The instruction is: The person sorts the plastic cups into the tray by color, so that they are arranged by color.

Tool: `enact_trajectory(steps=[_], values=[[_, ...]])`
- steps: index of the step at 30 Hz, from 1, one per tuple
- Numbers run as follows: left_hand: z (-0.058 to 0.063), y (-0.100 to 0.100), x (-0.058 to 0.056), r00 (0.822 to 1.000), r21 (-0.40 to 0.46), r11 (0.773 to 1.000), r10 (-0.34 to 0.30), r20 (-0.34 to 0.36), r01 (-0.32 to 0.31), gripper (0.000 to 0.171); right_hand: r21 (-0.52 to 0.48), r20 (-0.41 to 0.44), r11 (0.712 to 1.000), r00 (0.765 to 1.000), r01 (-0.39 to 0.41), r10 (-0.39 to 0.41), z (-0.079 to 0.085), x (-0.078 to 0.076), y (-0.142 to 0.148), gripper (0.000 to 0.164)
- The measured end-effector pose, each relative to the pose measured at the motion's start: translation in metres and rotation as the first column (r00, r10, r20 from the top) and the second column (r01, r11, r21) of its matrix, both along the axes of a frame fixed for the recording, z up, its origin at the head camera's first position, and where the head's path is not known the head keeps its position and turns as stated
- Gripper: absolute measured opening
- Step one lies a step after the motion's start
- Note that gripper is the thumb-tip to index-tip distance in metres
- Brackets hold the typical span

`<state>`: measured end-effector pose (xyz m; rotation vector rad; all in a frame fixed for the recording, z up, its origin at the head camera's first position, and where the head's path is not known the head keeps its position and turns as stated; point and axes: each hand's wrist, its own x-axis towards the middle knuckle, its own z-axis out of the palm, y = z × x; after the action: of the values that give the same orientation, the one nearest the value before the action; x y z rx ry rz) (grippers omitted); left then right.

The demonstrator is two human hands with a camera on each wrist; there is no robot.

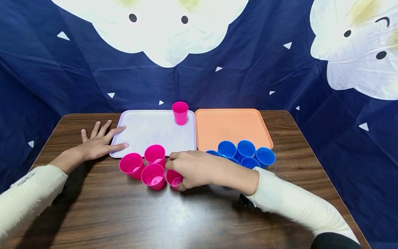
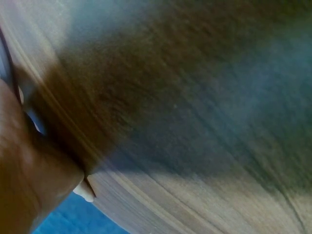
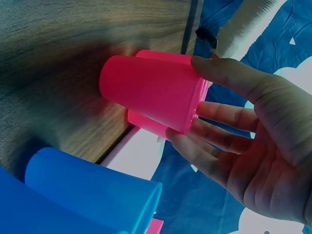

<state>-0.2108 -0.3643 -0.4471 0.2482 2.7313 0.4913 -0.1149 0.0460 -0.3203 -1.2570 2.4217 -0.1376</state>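
Observation:
My right hand (image 1: 199, 169) comes down over a pink cup (image 1: 173, 178) at the right end of a small group of pink cups. In the right wrist view the thumb is at one side of that cup's rim and the fingers reach round the other side, gripping it. Three more pink cups, one of them a pink cup (image 1: 153, 177) close beside it, stand upright with open mouths. My left hand (image 1: 94, 145) lies spread on the table, its thumb and index finger over the left edge of a white tray (image 1: 146, 133). Another pink cup (image 1: 180, 114) stands on this tray's back right corner.
To the right of the white tray lies an orange tray (image 1: 231, 124). Several blue cups (image 1: 245, 150) stand in a cluster at its front edge, partly behind my right forearm. A dark blue cloth (image 1: 199, 83) hangs behind the brown wooden table (image 1: 130, 218).

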Motion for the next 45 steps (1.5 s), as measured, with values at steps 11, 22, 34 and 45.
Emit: enact_trajectory(steps=[11,22,34,45], values=[[0.0,0.0,-0.001,1.0,0.0,1.0,0.003,-0.002,-0.003,0.103,-0.004,0.025,0.999,0.999,0.032,-0.032,0.02,-0.01,0.009,0.068],[-0.001,0.001,-0.001,1.0,0.002,1.0,0.0,0.0,0.0,0.103,-0.072,0.007,0.995,0.998,0.061,-0.061,0.046,-0.028,0.019,0.074],[-0.003,0.0,-0.003,1.0,-0.003,1.0,0.003,0.002,-0.003,0.103,-0.119,-0.023,0.977,0.983,0.178,-0.182,0.061,-0.077,0.024,0.071],[-0.001,0.001,-0.003,1.0,-0.02,1.0,0.004,0.006,-0.004,0.104,-0.165,-0.039,0.951,0.962,0.261,-0.271,0.055,-0.123,0.031,0.071]])
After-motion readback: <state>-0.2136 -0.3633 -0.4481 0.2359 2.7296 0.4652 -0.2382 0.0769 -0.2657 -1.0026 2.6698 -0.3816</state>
